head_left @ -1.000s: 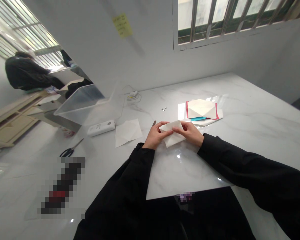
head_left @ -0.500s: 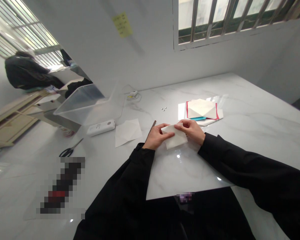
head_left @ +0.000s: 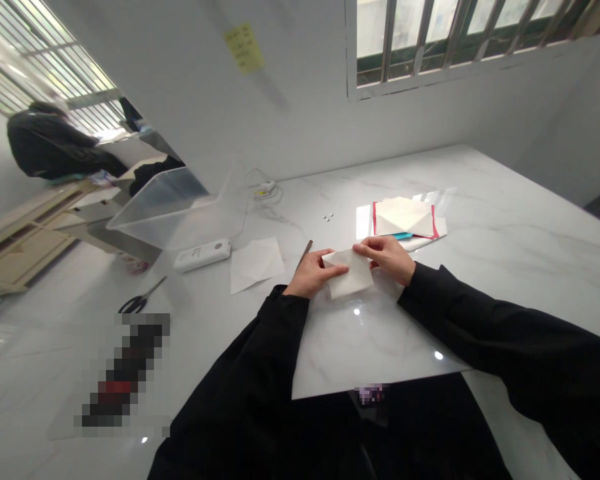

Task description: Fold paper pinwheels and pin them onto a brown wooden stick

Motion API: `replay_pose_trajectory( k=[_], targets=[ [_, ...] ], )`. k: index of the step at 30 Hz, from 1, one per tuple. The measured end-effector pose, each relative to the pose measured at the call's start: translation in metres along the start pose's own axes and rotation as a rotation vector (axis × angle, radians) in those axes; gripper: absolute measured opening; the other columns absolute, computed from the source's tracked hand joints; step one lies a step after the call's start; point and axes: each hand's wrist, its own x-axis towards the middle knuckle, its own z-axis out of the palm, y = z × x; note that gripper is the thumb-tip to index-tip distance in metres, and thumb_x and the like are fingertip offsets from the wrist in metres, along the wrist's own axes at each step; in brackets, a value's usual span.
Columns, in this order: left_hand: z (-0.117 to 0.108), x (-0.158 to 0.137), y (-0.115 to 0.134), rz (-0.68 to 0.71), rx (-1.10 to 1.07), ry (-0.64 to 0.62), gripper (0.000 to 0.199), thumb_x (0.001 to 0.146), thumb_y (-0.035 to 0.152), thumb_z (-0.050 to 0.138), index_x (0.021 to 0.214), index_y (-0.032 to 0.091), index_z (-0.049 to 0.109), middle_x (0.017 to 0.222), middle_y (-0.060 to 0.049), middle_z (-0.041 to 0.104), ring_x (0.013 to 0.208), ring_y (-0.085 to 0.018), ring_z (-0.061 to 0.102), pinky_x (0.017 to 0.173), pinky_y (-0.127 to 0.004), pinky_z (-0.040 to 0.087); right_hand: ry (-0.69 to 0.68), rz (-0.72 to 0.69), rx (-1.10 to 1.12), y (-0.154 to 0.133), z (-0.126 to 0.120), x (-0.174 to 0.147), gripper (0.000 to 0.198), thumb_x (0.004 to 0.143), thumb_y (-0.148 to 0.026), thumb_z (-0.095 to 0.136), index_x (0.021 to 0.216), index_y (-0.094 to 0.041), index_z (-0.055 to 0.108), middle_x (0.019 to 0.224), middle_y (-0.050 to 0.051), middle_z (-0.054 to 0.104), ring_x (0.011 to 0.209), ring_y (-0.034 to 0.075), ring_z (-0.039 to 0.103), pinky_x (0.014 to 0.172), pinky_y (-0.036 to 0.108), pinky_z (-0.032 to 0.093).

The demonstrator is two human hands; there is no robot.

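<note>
Between my two hands is a small folded piece of off-white paper (head_left: 351, 281), raised over the near part of the marble-patterned table (head_left: 330, 353). My left hand (head_left: 313, 272) grips its left side, thumb lying across the front. With thumb and fingers, my right hand (head_left: 386, 257) pinches the upper right edge. A thin brown stick (head_left: 307, 249), its kind unclear, shows just behind my left hand. Left of that hand lies a creased white sheet (head_left: 258, 261). Beyond my right hand sits a stack of folded papers (head_left: 404, 215) with cream, red and blue layers.
Several small shiny bits (head_left: 327, 218) lie mid-table. Scissors (head_left: 143, 297), a white device (head_left: 203, 255) and a clear plastic bin (head_left: 173, 207) are on the left. A white cable (head_left: 266, 189) runs by the wall. Another person (head_left: 55, 140) is at the far left.
My right hand has shifted slightly right along the paper's top edge, and its thumb has moved toward the corner. My left hand keeps nearly the same place.
</note>
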Motion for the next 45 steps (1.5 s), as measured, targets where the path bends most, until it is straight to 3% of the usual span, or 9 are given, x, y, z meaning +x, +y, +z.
replay_pose_trajectory(
  k=[11, 17, 20, 26, 40, 45],
  targets=[
    [-0.002, 0.002, -0.004, -0.014, -0.020, 0.010, 0.043, 0.062, 0.036, 0.095, 0.089, 0.013, 0.071, 0.080, -0.004, 0.073, 0.070, -0.016, 0.067, 0.069, -0.029, 0.051, -0.002, 0.014, 0.020, -0.001, -0.002, 0.002, 0.051, 0.076, -0.067, 0.079, 0.074, -0.017, 0.068, 0.073, 0.001, 0.059, 0.070, 0.014, 0.056, 0.061, 0.026, 0.053],
    [-0.003, 0.001, -0.004, -0.016, -0.016, -0.003, 0.043, 0.064, 0.035, 0.094, 0.092, 0.013, 0.072, 0.082, -0.005, 0.075, 0.073, -0.017, 0.069, 0.072, -0.030, 0.053, -0.137, 0.031, -0.029, 0.000, 0.002, -0.002, 0.046, 0.079, -0.061, 0.080, 0.089, -0.016, 0.074, 0.078, 0.004, 0.069, 0.066, 0.015, 0.060, 0.056, 0.027, 0.046],
    [-0.002, 0.001, -0.004, -0.008, -0.020, -0.008, 0.043, 0.064, 0.036, 0.094, 0.093, 0.013, 0.072, 0.084, -0.006, 0.075, 0.074, -0.018, 0.070, 0.073, -0.030, 0.053, -0.122, 0.022, -0.051, 0.001, 0.004, -0.003, 0.045, 0.080, -0.058, 0.080, 0.089, -0.014, 0.076, 0.078, 0.006, 0.072, 0.063, 0.016, 0.060, 0.054, 0.028, 0.044],
    [-0.002, 0.001, -0.002, -0.012, -0.025, 0.011, 0.044, 0.061, 0.038, 0.096, 0.086, 0.014, 0.069, 0.075, -0.003, 0.072, 0.067, -0.017, 0.067, 0.064, -0.028, 0.050, -0.248, 0.022, -0.035, -0.001, 0.006, -0.007, 0.049, 0.077, -0.055, 0.085, 0.106, -0.017, 0.080, 0.098, 0.009, 0.080, 0.082, 0.022, 0.072, 0.070, 0.033, 0.055],
    [0.000, 0.003, -0.003, -0.017, -0.059, 0.058, 0.045, 0.058, 0.038, 0.097, 0.082, 0.015, 0.067, 0.069, 0.000, 0.067, 0.060, -0.013, 0.062, 0.059, -0.025, 0.048, -0.253, 0.029, -0.135, 0.002, 0.003, -0.005, 0.033, 0.080, -0.047, 0.083, 0.092, -0.016, 0.081, 0.083, 0.007, 0.078, 0.069, 0.019, 0.069, 0.060, 0.031, 0.054],
    [-0.004, 0.007, -0.005, 0.009, -0.089, 0.184, 0.048, 0.060, 0.050, 0.095, 0.083, 0.014, 0.072, 0.073, -0.002, 0.070, 0.066, -0.014, 0.065, 0.065, -0.027, 0.054, -0.238, 0.067, -0.073, 0.008, 0.003, -0.002, 0.037, 0.076, -0.048, 0.086, 0.094, -0.016, 0.081, 0.088, 0.009, 0.081, 0.075, 0.022, 0.073, 0.065, 0.034, 0.058]
  ],
)
